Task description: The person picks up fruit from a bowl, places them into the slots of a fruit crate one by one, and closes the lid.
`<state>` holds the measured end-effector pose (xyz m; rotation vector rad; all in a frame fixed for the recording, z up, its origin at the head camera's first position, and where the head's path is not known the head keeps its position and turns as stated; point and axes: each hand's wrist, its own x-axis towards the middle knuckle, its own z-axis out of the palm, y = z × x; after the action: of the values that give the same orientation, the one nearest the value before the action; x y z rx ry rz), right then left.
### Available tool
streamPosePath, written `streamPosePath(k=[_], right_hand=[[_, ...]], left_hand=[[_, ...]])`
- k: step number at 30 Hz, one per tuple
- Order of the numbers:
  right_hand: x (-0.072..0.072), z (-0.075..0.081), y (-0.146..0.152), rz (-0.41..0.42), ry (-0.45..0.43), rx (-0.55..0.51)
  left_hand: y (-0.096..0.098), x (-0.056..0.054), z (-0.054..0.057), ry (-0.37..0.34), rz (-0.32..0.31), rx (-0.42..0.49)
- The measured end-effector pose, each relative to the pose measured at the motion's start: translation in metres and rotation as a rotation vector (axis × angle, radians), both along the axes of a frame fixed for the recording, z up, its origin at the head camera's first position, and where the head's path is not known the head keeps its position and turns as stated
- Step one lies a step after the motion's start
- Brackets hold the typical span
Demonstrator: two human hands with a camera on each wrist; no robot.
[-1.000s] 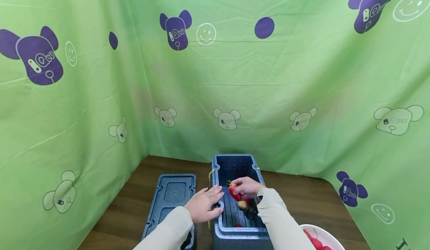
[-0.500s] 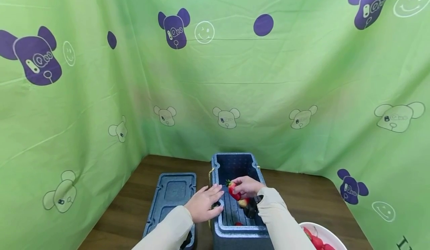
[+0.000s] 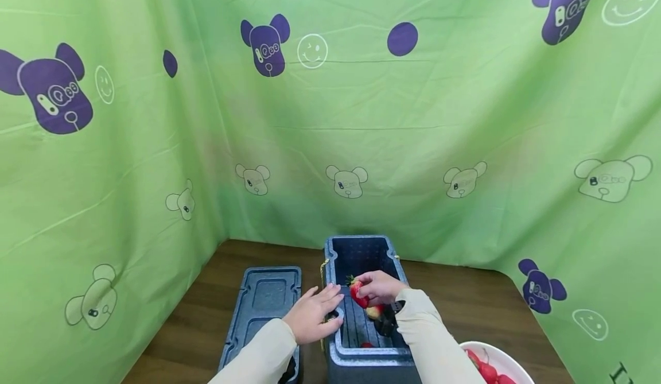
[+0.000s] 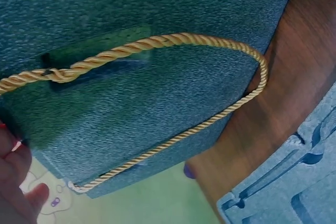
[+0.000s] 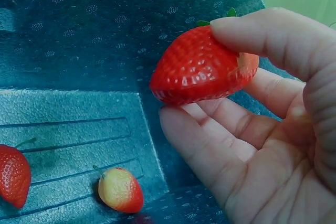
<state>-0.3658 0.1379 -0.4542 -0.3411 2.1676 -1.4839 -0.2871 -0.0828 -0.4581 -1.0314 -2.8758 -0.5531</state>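
Observation:
Between thumb and fingertips my right hand (image 3: 381,286) pinches a red strawberry (image 3: 358,293) with green leaves, held inside the open blue foam box (image 3: 369,359). The right wrist view shows this strawberry (image 5: 194,66) above the ribbed box floor. Down there lie another red strawberry (image 5: 13,177) and a yellow-and-red fruit (image 5: 122,190) with a short stem. My left hand (image 3: 314,315) rests on the box's left rim with its fingers extended. In the left wrist view, only part of that hand (image 4: 18,177) shows, beside the box wall.
A blue lid (image 3: 271,293) lies on the wooden table (image 3: 181,338) to the left of the box. At the front right stands a white bowl (image 3: 518,367) with several red fruits. A yellow rope handle (image 4: 178,39) hangs on the box's side. A green printed curtain (image 3: 361,114) encloses the table.

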Motion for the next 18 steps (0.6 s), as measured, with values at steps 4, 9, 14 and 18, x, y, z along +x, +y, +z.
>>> streamPosePath(k=[4,9,14,18], right_hand=[[0.001,0.003,-0.002,0.014,-0.044,-0.044],[0.002,0.013,-0.001,-0.019,-0.049,-0.079],[0.002,0.024,0.004,-0.027,-0.041,-0.067],[0.000,0.037,0.011,0.005,-0.031,-0.045]], left_hand=[[-0.001,0.000,-0.002,0.033,-0.005,-0.004],[-0.002,-0.002,-0.002,0.063,-0.012,-0.006],[-0.001,-0.001,-0.002,0.064,-0.020,-0.011],[-0.002,-0.001,-0.001,0.058,-0.023,-0.012]])
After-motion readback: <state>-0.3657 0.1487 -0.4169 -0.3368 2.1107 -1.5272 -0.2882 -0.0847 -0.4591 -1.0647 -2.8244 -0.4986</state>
